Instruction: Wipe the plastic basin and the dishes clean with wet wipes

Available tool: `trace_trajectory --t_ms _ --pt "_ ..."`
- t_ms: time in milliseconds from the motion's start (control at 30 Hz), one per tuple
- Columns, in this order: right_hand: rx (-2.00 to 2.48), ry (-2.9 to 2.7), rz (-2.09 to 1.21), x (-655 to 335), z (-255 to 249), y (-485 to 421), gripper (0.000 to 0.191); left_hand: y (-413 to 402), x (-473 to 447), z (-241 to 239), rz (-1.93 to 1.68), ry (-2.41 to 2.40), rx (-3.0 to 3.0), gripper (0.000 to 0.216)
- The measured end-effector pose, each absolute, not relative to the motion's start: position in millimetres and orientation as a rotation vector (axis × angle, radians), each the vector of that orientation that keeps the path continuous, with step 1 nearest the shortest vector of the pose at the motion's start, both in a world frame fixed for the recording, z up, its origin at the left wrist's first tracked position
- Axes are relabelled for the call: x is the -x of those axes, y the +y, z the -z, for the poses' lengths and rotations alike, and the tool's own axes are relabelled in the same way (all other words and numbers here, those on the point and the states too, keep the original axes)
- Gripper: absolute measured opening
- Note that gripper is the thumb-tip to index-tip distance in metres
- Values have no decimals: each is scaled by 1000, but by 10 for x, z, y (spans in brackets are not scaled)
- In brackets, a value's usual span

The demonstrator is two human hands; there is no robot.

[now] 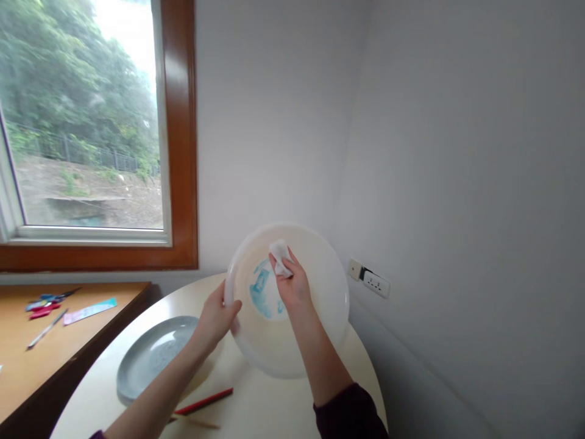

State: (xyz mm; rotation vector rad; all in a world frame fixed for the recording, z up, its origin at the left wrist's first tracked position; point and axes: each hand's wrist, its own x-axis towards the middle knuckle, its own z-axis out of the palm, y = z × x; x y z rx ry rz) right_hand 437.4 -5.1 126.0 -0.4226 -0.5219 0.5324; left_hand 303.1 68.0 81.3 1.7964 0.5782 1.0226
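Perhaps the basin (273, 305), rim-pinched by the left hand (218, 314) near the table's (260, 408) far edge, tips if the right hand (295, 288) presses its clutched tissue (280, 255) hard.

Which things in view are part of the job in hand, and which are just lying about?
In use:
- white basin, left hand on its rim
- white wad, cloth or tissue, in the right hand

Apparently lying about, untouched:
- grey dish
- red stick
- pale stick
- pen-like item
- pink-and-blue strip
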Motion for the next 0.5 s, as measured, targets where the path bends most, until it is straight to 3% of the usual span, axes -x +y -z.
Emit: trace_trajectory --t_ms 133,267,500 --pt "489 -484 -571 -4507 -1073 -326 25 931 -3091 -810 -983 709 -1498 31" --pt "770 -588 -350 -4696 -823 -763 27 1455 -3149 -811 -972 868 -1339 24" --pt "1276 -759 -127 -5132 389 -1393 25 2333 -2827 -569 -1082 937 -1142 34"
